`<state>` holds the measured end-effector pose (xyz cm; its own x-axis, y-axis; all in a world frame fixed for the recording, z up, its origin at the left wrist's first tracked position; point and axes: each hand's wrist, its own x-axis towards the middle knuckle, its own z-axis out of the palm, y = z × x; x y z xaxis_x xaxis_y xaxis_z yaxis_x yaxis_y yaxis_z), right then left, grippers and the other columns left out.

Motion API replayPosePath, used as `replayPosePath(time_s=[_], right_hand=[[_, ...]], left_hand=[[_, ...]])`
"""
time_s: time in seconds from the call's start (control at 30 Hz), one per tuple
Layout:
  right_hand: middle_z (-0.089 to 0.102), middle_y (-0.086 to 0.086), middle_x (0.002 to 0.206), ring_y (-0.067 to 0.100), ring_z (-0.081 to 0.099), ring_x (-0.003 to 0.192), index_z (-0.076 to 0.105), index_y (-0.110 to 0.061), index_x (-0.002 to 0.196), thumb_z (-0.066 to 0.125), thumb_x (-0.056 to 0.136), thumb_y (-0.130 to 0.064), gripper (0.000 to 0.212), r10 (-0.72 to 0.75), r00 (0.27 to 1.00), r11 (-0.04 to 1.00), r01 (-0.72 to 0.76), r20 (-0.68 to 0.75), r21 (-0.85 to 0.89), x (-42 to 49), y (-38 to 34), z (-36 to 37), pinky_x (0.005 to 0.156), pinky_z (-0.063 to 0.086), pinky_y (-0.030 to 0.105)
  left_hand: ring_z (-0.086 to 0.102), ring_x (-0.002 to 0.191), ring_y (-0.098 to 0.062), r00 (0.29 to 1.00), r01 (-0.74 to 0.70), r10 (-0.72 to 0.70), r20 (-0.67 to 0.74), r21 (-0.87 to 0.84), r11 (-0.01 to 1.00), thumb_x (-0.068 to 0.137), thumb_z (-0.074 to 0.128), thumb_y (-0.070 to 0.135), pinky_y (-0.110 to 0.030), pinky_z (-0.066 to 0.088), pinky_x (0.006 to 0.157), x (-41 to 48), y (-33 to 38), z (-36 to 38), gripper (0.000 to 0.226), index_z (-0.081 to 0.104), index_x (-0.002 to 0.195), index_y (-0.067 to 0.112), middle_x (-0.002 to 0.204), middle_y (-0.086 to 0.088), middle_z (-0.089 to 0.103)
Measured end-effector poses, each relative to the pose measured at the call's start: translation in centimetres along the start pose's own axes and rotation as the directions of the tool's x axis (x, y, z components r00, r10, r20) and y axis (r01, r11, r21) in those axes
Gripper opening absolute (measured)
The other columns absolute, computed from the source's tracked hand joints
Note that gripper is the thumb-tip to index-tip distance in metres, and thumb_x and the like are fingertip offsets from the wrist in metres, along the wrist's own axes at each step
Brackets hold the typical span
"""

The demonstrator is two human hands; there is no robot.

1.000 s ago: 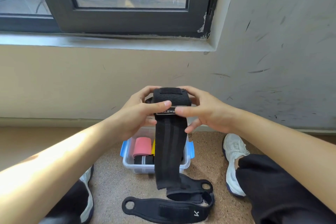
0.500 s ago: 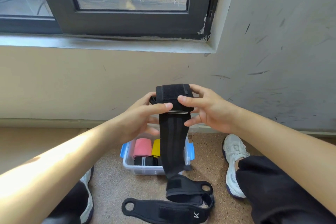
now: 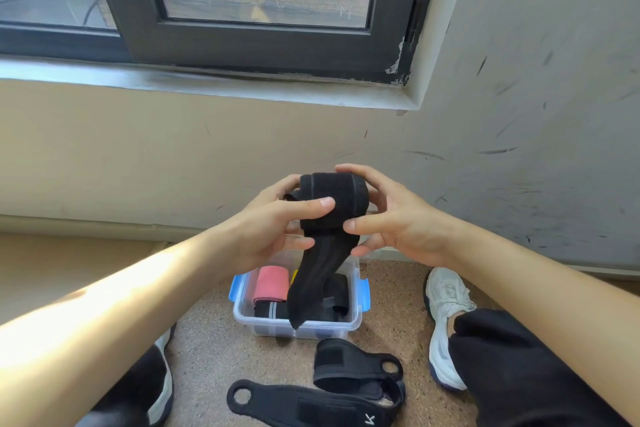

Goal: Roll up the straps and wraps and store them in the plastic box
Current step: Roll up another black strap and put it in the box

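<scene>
Holding a half-rolled black wrap at centre frame, I see my left hand pinching the roll with thumb across its front and my right hand curled round the other end. Its loose tail hangs over the plastic box at lower centre, with a long strap on the floor below.

Dark window sits above scuffed wall; 2 white shoes rest on floor.

Left hand, right hand, apparently gripping.
</scene>
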<state>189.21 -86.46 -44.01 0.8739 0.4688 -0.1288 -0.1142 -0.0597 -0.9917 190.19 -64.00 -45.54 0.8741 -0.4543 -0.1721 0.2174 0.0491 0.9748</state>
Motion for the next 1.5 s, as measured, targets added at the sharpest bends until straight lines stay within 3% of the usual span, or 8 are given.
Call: replayPosePath(time_s=[0.1, 0.23, 0.43, 0.57, 0.77, 0.97, 1.27, 1.5], right_hand=[[0.063, 0.006, 0.134, 0.031, 0.068, 0.118, 0.053, -0.027, 0.141, 0.063, 0.097, -0.024, 0.045, 0.093, 0.994, 0.993, -0.098, 0.061, 0.072, -0.1, -0.4, 0.2, 0.068, 0.061, 0.038], [0.074, 0.003, 0.113, 0.030, 0.071, 0.111, 0.062, -0.030, 0.132, 0.056, 0.090, -0.058, 0.051, 0.187, 0.982, 0.981, -0.188, 0.025, 0.044, -0.1, -0.7, 0.7, 0.071, 0.061, 0.041], [0.071, 0.009, 0.122, 0.031, 0.072, 0.109, 0.063, -0.029, 0.131, 0.066, 0.084, -0.052, 0.052, 0.180, 0.983, 0.982, -0.177, -0.044, 0.068, -0.1, -0.7, 0.7, 0.068, 0.060, 0.036], [0.069, 0.008, 0.129, 0.031, 0.071, 0.112, 0.059, -0.024, 0.135, 0.071, 0.085, -0.039, 0.054, 0.147, 0.988, 0.983, -0.141, -0.041, 0.117, -0.1, -0.5, 0.5, 0.071, 0.060, 0.035], [0.067, 0.014, 0.122, 0.031, 0.072, 0.109, 0.051, -0.021, 0.138, 0.072, 0.089, -0.006, 0.056, 0.011, 0.999, 0.997, -0.007, -0.047, 0.083, 0.0, 0.0, 0.4, 0.082, 0.060, 0.042], [0.058, 0.013, 0.128, 0.033, 0.070, 0.112, 0.054, -0.027, 0.135, 0.072, 0.087, 0.005, 0.060, -0.007, 0.998, 1.000, 0.007, -0.062, 0.007, 0.2, 0.0, 0.8, 0.080, 0.061, 0.045], [0.071, 0.005, 0.123, 0.031, 0.071, 0.111, 0.060, -0.032, 0.134, 0.060, 0.089, -0.058, 0.052, 0.198, 0.979, 0.979, -0.200, 0.035, 0.033, -0.3, -0.5, 1.0, 0.074, 0.061, 0.044], [0.075, 0.003, 0.100, 0.023, 0.073, 0.099, 0.067, -0.022, 0.127, 0.064, 0.081, -0.059, 0.060, 0.233, 0.971, 0.971, -0.230, -0.055, 0.059, 0.1, -0.6, 1.4, 0.065, 0.059, 0.033]], left_hand=[[0.072, 0.088, -0.019, 0.998, -0.058, 0.058, -0.008, -0.019, 0.998, 0.079, 0.079, 0.022, -0.020, 0.054, 0.059, 0.2, -0.1, -0.1, 0.056, 0.060, 0.131, 0.021, 0.110, -0.003, 0.071], [0.072, 0.095, -0.019, 0.990, -0.136, 0.137, -0.032, 0.029, 0.990, 0.076, 0.082, 0.018, -0.025, 0.054, 0.066, 0.3, -0.6, -0.3, 0.060, 0.060, 0.132, 0.026, 0.108, -0.002, 0.072], [0.070, 0.086, -0.017, 0.977, -0.200, 0.208, -0.053, 0.132, 0.971, 0.073, 0.084, 0.013, -0.036, 0.059, 0.069, 0.2, -0.7, 0.1, 0.062, 0.061, 0.128, 0.031, 0.105, -0.001, 0.070], [0.069, 0.116, -0.038, 0.996, -0.087, 0.087, 0.008, 0.081, 0.993, 0.077, 0.084, 0.018, -0.068, 0.052, 0.098, 0.0, -0.6, -0.1, 0.061, 0.061, 0.130, 0.034, 0.131, -0.009, 0.067], [0.073, 0.111, -0.033, 0.989, 0.135, -0.135, 0.055, 0.009, 0.991, 0.082, 0.068, 0.061, -0.052, 0.054, 0.101, -0.2, -0.1, 0.0, 0.053, 0.067, 0.128, 0.034, 0.118, -0.006, 0.074], [0.073, 0.081, -0.016, 0.998, 0.055, -0.056, 0.016, 0.016, 0.998, 0.083, 0.070, 0.047, -0.023, 0.057, 0.062, -0.2, 0.5, 0.2, 0.047, 0.069, 0.125, 0.026, 0.092, 0.005, 0.075], [0.071, 0.091, -0.019, 0.999, -0.044, 0.044, 0.000, 0.032, 0.999, 0.080, 0.080, 0.030, -0.029, 0.048, 0.069, -0.3, 0.0, -0.3, 0.053, 0.063, 0.129, 0.019, 0.107, 0.000, 0.071], [0.070, 0.093, -0.012, 0.992, -0.119, 0.122, -0.015, 0.117, 0.986, 0.076, 0.082, 0.024, -0.028, 0.055, 0.069, -0.5, -0.1, 0.0, 0.058, 0.060, 0.129, 0.031, 0.103, 0.009, 0.071]])
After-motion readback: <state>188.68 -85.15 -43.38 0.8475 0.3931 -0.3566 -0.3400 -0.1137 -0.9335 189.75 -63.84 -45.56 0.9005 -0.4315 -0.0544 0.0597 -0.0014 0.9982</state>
